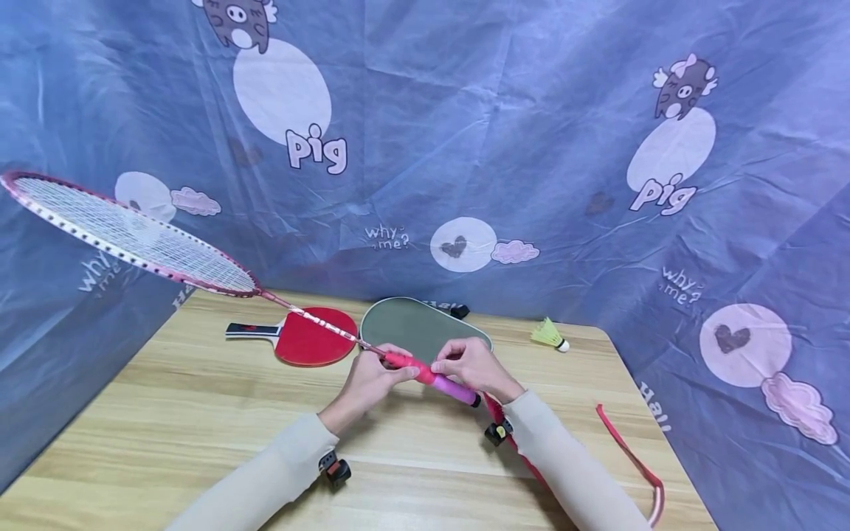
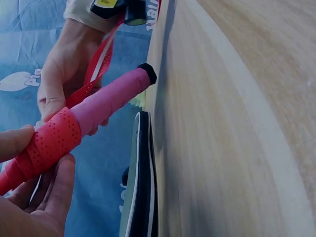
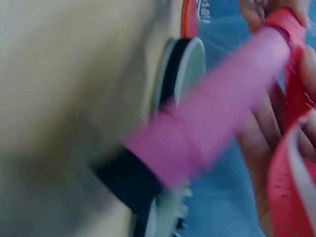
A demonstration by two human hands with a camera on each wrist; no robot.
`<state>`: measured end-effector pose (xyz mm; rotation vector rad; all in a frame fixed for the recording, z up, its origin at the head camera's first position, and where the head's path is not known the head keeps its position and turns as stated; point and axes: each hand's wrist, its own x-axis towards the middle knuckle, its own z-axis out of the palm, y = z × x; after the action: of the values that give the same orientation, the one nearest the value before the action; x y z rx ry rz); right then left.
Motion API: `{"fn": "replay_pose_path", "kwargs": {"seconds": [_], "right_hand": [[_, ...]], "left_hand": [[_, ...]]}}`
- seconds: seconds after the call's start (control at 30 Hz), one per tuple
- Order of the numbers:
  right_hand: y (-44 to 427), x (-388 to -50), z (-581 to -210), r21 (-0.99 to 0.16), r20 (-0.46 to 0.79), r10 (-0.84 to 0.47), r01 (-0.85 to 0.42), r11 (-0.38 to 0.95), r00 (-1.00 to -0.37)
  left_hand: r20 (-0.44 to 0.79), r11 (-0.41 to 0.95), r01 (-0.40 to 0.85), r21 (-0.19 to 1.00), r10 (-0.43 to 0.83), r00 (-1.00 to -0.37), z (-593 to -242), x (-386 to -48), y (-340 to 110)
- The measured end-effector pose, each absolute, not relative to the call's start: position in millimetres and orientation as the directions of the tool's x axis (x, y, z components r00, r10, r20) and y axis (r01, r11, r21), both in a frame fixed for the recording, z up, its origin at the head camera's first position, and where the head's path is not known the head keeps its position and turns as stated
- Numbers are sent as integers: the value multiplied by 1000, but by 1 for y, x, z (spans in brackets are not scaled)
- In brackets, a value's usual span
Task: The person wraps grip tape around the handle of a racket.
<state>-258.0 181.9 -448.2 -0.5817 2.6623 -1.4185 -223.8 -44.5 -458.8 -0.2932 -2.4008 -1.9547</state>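
Note:
A badminton racket slants across the head view, its strung head up at the left. My left hand grips the handle where perforated red tape is wound round it. Below the tape the handle is pink-purple, with a black end cap. My right hand pinches the red tape at the edge of the wound part. From there a loose length of tape, white on one side, hangs past the right wrist.
Behind the hands lie a red table-tennis bat and a grey-green oval case. A yellow shuttlecock lies at the back right. A red and white strip curls on the table at the right. A patterned blue cloth hangs behind.

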Motion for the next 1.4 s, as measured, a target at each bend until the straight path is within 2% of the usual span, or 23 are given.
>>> {"fn": "replay_pose_path", "kwargs": {"seconds": [0.17, 0.27, 0.37, 0.6, 0.83, 1.0, 1.23, 1.4], "right_hand": [[187, -259, -432, -688, 79, -508, -416, 595, -858], [190, -260, -425, -618, 94, -593, -514, 595, -800], [191, -262, -423, -595, 106, -632, -558, 578, -768], [192, -269, -430, -697, 19, -613, -450, 558, -790], [193, -273, -435, -699, 10, -650, -471, 538, -759], [191, -272, -442, -718, -8, -643, -443, 537, -766], [190, -269, -454, -860, -22, -626, -304, 409, -780], [186, -264, -460, -915, 34, -542, -244, 321, -840]], "left_hand": [[137, 178, 164, 970, 156, -978, -459, -225, -44], [141, 172, 171, 970, 171, -975, -460, -226, -44], [150, 156, 179, 971, 184, -971, -460, -227, -44], [155, 146, 191, 971, 229, -961, -460, -228, -45], [147, 137, 189, 972, 268, -952, -462, -227, -46], [136, 123, 180, 976, 300, -944, -465, -227, -48], [144, 7, 158, 987, 372, -917, -467, -227, -49], [154, 13, 168, 986, 334, -930, -468, -230, -49]]}}
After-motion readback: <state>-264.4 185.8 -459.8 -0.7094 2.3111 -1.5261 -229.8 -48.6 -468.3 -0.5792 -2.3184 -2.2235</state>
